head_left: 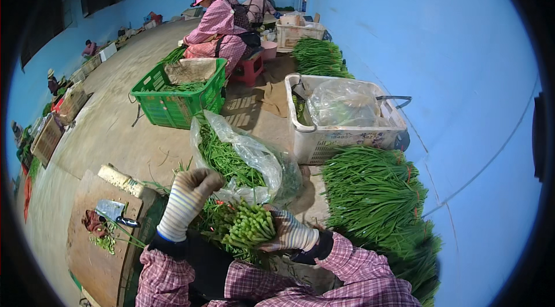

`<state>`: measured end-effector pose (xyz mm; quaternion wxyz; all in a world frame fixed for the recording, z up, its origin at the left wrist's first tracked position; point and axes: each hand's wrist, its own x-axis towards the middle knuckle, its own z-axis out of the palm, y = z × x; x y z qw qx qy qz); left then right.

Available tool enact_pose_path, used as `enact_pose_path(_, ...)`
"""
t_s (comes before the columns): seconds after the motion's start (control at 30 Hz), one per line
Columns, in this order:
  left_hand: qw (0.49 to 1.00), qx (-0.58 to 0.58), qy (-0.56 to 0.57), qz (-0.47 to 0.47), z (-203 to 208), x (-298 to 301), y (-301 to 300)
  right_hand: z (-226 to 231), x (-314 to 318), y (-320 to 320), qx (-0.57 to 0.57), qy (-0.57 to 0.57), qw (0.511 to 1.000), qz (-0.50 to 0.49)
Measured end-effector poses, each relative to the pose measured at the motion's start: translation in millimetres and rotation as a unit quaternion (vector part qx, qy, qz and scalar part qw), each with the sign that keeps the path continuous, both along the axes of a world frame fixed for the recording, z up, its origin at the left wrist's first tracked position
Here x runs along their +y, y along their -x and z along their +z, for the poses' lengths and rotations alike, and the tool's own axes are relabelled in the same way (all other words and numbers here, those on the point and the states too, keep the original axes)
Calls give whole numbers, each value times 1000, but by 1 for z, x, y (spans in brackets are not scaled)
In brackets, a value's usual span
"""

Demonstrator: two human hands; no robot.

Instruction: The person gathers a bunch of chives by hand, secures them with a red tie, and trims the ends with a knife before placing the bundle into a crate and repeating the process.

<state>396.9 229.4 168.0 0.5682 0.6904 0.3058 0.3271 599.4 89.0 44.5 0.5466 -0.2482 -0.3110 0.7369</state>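
Observation:
My right hand [292, 233], in a striped knit glove, is wrapped round the side of a thick bunch of green stalks [248, 226]. The cut pale-green ends face up toward me. My left hand [191, 200], gloved alike, is raised just left of the bunch with its fingers curled together; whatever they may pinch is too small to make out. A bit of red shows on the stalks behind the bunch. Just beyond lies an open clear plastic bag [274, 171] full of loose green stalks [225, 157].
At my left, a wooden board [92, 255] bears a cleaver [113, 210] and trimmed bits. Tied green bundles [376, 197] line the blue wall at right. Ahead stand a white basket [347, 136] and a green crate [167, 105]; a person [217, 32] sits on a red stool [248, 70].

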Motion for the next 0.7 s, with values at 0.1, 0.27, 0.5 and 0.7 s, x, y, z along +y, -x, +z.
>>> enact_pose_path(0.1, 978, 111, 12, -175, -7, -9, -3, -9, -8, 7, -217, -217, 950, -63)
enact_pose_path(0.27, 973, 107, 126, -159, -17, -4, 19, -11, -13, 17, -123, -145, 980, 51)
enact_pose_path(0.5, 974, 38, 148, -164, -28, -26, 45, -20, -11, 31, -214, -258, 942, -29)
enact_pose_path(0.7, 984, -19, 14, -175, -47, -14, 46, -16, -22, 17, -159, -179, 971, -4)
